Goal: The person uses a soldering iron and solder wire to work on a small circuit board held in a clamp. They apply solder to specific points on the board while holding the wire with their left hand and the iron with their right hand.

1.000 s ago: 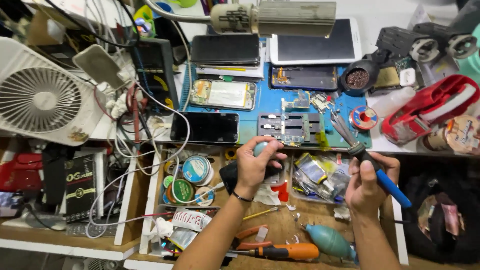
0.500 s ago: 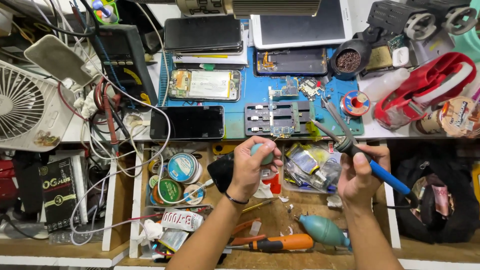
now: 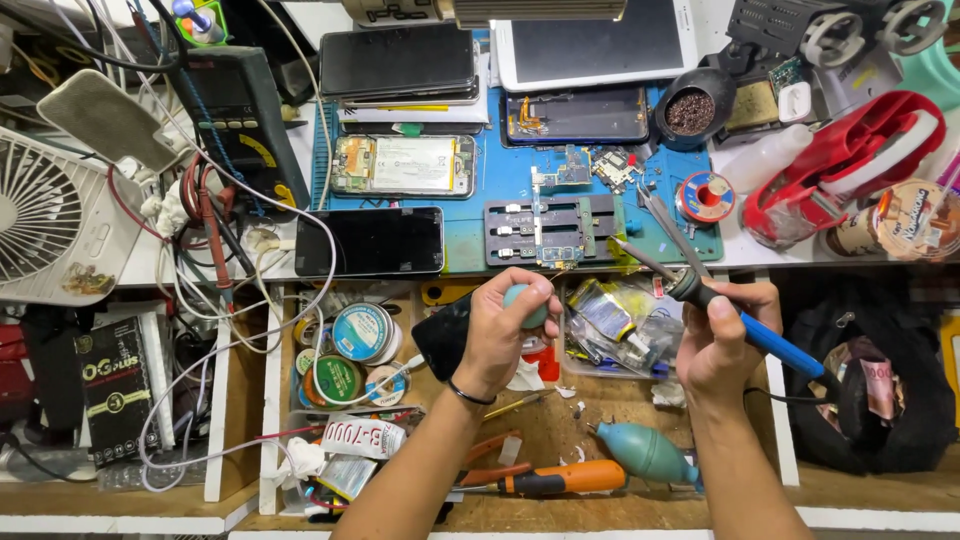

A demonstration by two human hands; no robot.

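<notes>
My right hand (image 3: 722,335) grips a soldering iron (image 3: 700,295) with a blue handle, its metal tip pointing up-left toward the black circuit-board holder (image 3: 555,230) on the blue work mat (image 3: 480,185). My left hand (image 3: 505,325) is closed around a small teal round object (image 3: 528,305), held over the open drawer just below the mat's front edge. The two hands are apart, with the iron's tip between them and above the left hand.
Phones, opened phone bodies and a white tablet (image 3: 595,45) lie at the back. A solder spool (image 3: 706,195), a red tape dispenser (image 3: 850,160), a white fan (image 3: 55,215), tangled cables, tins (image 3: 362,332), a teal air blower (image 3: 648,452) and an orange-handled tool (image 3: 560,478) crowd the bench and drawer.
The view has shifted so the bench sits higher and closer. Both hands keep their hold; the iron's tip has drawn nearer the board holder.
</notes>
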